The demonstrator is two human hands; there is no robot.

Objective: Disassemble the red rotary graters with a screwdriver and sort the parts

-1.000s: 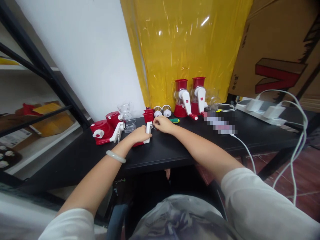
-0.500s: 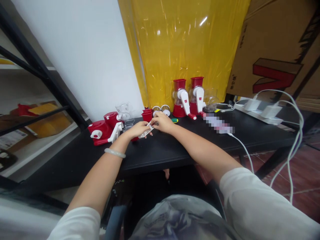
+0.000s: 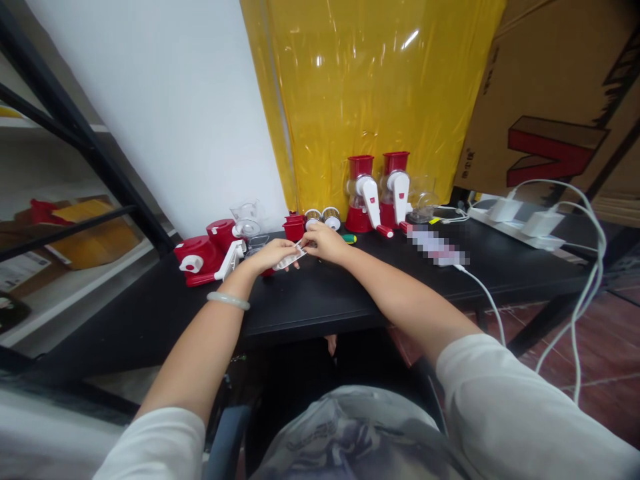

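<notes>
My left hand (image 3: 275, 255) is closed around a white plastic piece (image 3: 291, 259), long and narrow like a crank arm, held just above the table. At the far end of that piece, the fingers of my right hand (image 3: 321, 243) are pinched together; whether they also hold something small is hidden. Beyond my hands sit a red hopper (image 3: 294, 227) and two metal grater drums (image 3: 322, 218). A green and yellow handle (image 3: 349, 239) pokes out beside my right wrist. Two red bases (image 3: 200, 259) with white parts lie left of my left hand, near clear plastic housings (image 3: 247, 219).
Two assembled red and white rotary graters (image 3: 379, 193) stand at the back of the black table (image 3: 310, 300). A power strip (image 3: 520, 223) with white cables lies at the right, before a large cardboard box (image 3: 545, 100). Shelving (image 3: 75, 213) flanks the left side.
The view has shifted slightly. Both hands stay together on the white plastic piece, which has turned a little in my fingers.
</notes>
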